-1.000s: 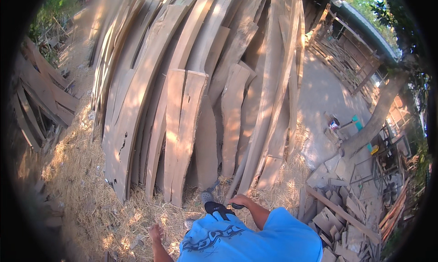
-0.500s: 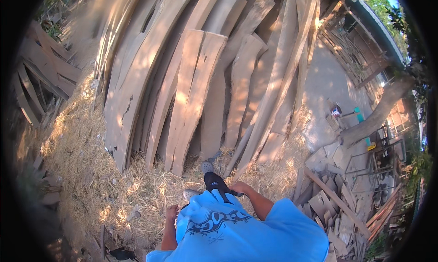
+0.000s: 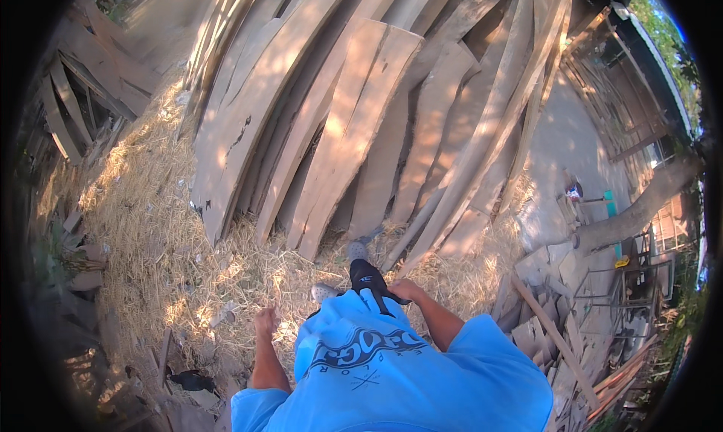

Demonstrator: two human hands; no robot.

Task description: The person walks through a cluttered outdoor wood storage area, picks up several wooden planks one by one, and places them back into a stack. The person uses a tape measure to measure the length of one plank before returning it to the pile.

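My left hand [image 3: 265, 320] hangs low beside my body, over straw-covered ground. Its fingers look loosely curled, with nothing seen in them. My right hand [image 3: 407, 289] is down by the dark shorts [image 3: 369, 278] at my thigh, and how its fingers are set cannot be made out. Nearest ahead of both hands stand long rough-sawn planks [image 3: 339, 142], leaning side by side with their lower ends on the straw. One wide plank has a long crack down its face. Neither hand touches the wood.
Straw and wood shavings [image 3: 151, 229] cover the ground. Offcuts [image 3: 538, 334] and a long thin board [image 3: 553, 333] lie at the right, below a leaning tree trunk [image 3: 640, 202]. More planks [image 3: 98, 63] are piled far left. A dark object [image 3: 192, 380] lies at lower left. My grey shoe [image 3: 357, 250] is forward.
The view has shifted, so the planks now appear higher and farther right. My left hand has swung up and slightly left in the picture; my right hand stays beside the shorts.
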